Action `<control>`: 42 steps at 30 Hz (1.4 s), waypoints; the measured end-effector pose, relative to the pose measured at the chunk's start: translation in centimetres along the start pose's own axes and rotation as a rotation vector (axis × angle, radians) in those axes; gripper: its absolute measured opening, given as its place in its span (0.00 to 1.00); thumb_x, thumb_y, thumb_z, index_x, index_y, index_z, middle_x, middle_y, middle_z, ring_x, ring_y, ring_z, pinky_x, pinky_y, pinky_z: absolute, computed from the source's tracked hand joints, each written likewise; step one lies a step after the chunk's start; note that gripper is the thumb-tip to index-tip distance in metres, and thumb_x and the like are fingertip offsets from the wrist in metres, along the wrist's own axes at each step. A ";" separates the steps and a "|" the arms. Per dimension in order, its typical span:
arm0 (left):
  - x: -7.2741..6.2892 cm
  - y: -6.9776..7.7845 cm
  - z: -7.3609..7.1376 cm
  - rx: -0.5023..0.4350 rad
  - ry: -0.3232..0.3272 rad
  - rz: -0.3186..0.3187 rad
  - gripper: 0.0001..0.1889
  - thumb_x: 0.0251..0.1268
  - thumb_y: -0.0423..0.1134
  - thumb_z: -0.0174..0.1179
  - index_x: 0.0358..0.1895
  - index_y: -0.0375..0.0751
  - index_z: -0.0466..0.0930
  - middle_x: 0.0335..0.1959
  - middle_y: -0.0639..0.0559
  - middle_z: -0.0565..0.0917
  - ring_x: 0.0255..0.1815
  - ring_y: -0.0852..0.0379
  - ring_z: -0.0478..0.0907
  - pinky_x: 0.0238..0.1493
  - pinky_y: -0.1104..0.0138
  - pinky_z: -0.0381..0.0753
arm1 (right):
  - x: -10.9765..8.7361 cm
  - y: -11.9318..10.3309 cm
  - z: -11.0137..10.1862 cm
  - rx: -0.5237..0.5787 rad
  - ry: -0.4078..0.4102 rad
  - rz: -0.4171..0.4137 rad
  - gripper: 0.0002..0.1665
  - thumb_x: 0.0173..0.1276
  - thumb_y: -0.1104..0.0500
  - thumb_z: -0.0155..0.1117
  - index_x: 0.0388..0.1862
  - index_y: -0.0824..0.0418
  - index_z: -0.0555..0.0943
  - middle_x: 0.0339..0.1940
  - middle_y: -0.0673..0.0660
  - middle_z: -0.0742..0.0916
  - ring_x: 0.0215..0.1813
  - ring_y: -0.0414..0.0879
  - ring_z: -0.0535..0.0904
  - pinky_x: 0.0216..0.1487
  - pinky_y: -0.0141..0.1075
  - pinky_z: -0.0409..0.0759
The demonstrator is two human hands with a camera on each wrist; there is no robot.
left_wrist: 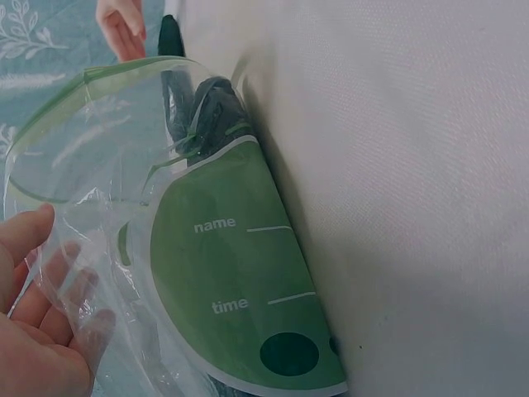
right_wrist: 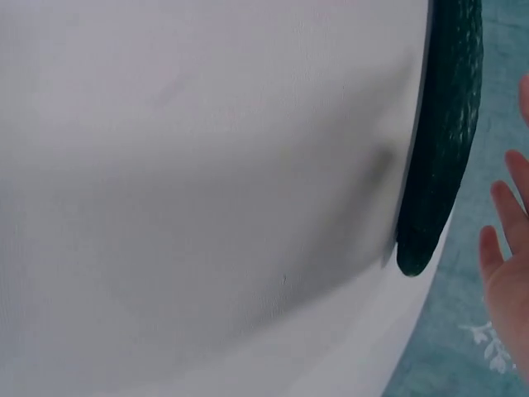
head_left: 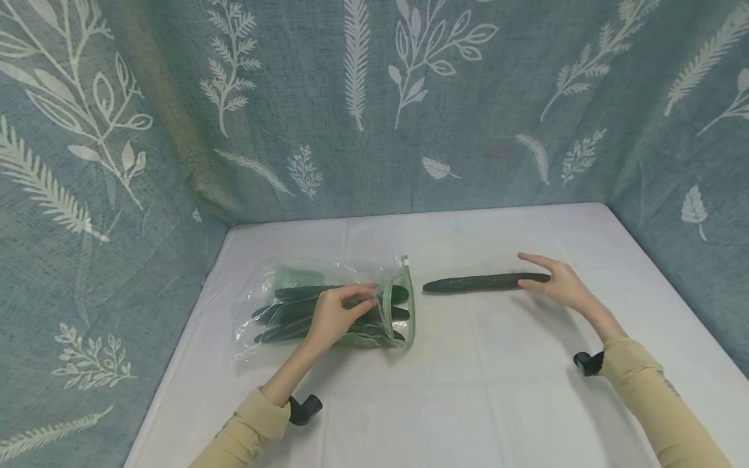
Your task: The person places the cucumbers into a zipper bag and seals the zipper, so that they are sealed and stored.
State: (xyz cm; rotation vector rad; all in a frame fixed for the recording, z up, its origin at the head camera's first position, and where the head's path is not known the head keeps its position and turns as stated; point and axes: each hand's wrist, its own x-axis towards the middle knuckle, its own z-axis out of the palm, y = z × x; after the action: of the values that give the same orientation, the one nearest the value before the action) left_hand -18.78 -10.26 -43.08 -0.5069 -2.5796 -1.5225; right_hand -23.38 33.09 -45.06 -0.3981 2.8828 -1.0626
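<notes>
A clear zip-top bag with green trim lies on the left of the table, its open mouth facing right. Three dark green cucumbers lie inside it. My left hand holds the bag's film near the mouth, thumb on one side and fingers showing through the plastic in the left wrist view. A green label panel on the bag reads "name" and "time". Another cucumber lies on the table right of the bag. Over its right end hovers my right hand, thumb and fingers spread, apart from the cucumber in the right wrist view.
A white cloth covers the table. Blue-green curtains with white leaf patterns hang at the back and both sides. Each wrist carries a black camera mount.
</notes>
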 end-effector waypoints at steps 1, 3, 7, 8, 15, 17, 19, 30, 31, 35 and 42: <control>0.0 0.0 0.0 -0.002 -0.001 0.000 0.10 0.57 0.37 0.67 0.43 0.41 0.86 0.50 0.49 0.85 0.54 0.50 0.81 0.55 0.55 0.80 | 0.0 0.1 -0.1 -0.001 0.001 0.005 0.38 0.65 0.52 0.65 0.69 0.66 0.65 0.70 0.70 0.69 0.71 0.69 0.59 0.65 0.64 0.62; 0.0 0.0 0.0 -0.009 -0.002 -0.004 0.10 0.56 0.37 0.67 0.42 0.41 0.86 0.50 0.49 0.85 0.54 0.50 0.81 0.55 0.55 0.80 | -0.1 0.3 -0.3 -0.002 0.003 0.014 0.38 0.65 0.52 0.65 0.69 0.66 0.65 0.70 0.70 0.68 0.71 0.69 0.58 0.65 0.64 0.62; 0.0 0.0 0.0 -0.024 -0.006 -0.004 0.10 0.57 0.37 0.67 0.43 0.41 0.86 0.50 0.48 0.85 0.54 0.49 0.81 0.56 0.54 0.80 | -0.1 0.8 -0.4 -0.004 0.014 0.012 0.38 0.65 0.53 0.65 0.69 0.67 0.65 0.69 0.71 0.68 0.70 0.70 0.59 0.65 0.64 0.62; 0.0 0.0 0.0 -0.026 -0.005 -0.003 0.10 0.57 0.37 0.66 0.42 0.40 0.86 0.50 0.48 0.85 0.54 0.49 0.81 0.56 0.54 0.80 | -0.1 0.9 -0.4 -0.007 0.015 0.010 0.38 0.65 0.53 0.65 0.69 0.68 0.65 0.69 0.72 0.68 0.70 0.70 0.59 0.65 0.64 0.62; 0.0 -0.1 0.0 -0.029 -0.007 -0.005 0.10 0.57 0.37 0.66 0.42 0.41 0.86 0.51 0.48 0.85 0.54 0.48 0.81 0.56 0.53 0.79 | -0.1 1.3 -0.1 -0.040 0.004 0.013 0.37 0.64 0.57 0.66 0.67 0.71 0.65 0.67 0.74 0.69 0.69 0.71 0.60 0.66 0.63 0.61; -0.1 0.0 0.0 -0.029 -0.008 0.001 0.10 0.57 0.37 0.66 0.42 0.40 0.86 0.50 0.48 0.85 0.54 0.48 0.81 0.56 0.53 0.80 | 0.0 1.5 0.1 -0.046 -0.006 0.024 0.37 0.64 0.56 0.66 0.67 0.70 0.66 0.67 0.74 0.69 0.69 0.71 0.59 0.66 0.63 0.61; -0.1 0.1 0.0 -0.029 -0.006 0.002 0.10 0.57 0.37 0.66 0.42 0.40 0.86 0.50 0.47 0.85 0.54 0.48 0.81 0.55 0.54 0.80 | 0.1 1.8 0.3 -0.051 -0.007 0.028 0.37 0.64 0.56 0.66 0.67 0.70 0.66 0.67 0.74 0.69 0.69 0.71 0.60 0.67 0.63 0.61; -0.2 0.1 0.1 -0.008 -0.012 -0.014 0.10 0.57 0.37 0.66 0.42 0.42 0.86 0.50 0.50 0.85 0.55 0.50 0.81 0.56 0.56 0.80 | 0.2 2.4 1.5 -0.047 -0.029 0.062 0.33 0.65 0.57 0.64 0.65 0.70 0.68 0.66 0.71 0.71 0.70 0.69 0.61 0.70 0.60 0.59; -0.2 0.1 0.1 -0.007 -0.011 -0.013 0.10 0.57 0.37 0.67 0.42 0.42 0.86 0.50 0.50 0.85 0.55 0.50 0.81 0.56 0.56 0.80 | 0.2 2.4 1.6 -0.049 -0.029 0.064 0.32 0.65 0.57 0.64 0.65 0.69 0.69 0.66 0.71 0.71 0.70 0.69 0.61 0.70 0.60 0.59; -0.2 0.1 0.1 -0.005 -0.007 -0.008 0.10 0.56 0.37 0.67 0.42 0.41 0.86 0.50 0.49 0.85 0.54 0.49 0.81 0.55 0.55 0.80 | 0.1 2.3 1.8 -0.058 -0.011 0.054 0.30 0.65 0.58 0.63 0.64 0.69 0.70 0.65 0.72 0.73 0.68 0.69 0.63 0.69 0.60 0.60; -0.1 -0.1 0.1 -0.004 -0.001 -0.015 0.10 0.56 0.37 0.67 0.42 0.41 0.86 0.50 0.49 0.85 0.54 0.50 0.81 0.56 0.55 0.80 | 0.3 2.8 2.1 -0.062 0.006 0.047 0.28 0.65 0.60 0.63 0.63 0.68 0.71 0.64 0.71 0.74 0.68 0.69 0.64 0.69 0.60 0.61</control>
State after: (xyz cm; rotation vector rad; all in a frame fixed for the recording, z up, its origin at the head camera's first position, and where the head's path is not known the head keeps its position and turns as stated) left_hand -18.68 -10.28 -43.26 -0.4900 -2.5882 -1.5325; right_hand -24.05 33.72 -48.45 -0.3292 2.9208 -0.9705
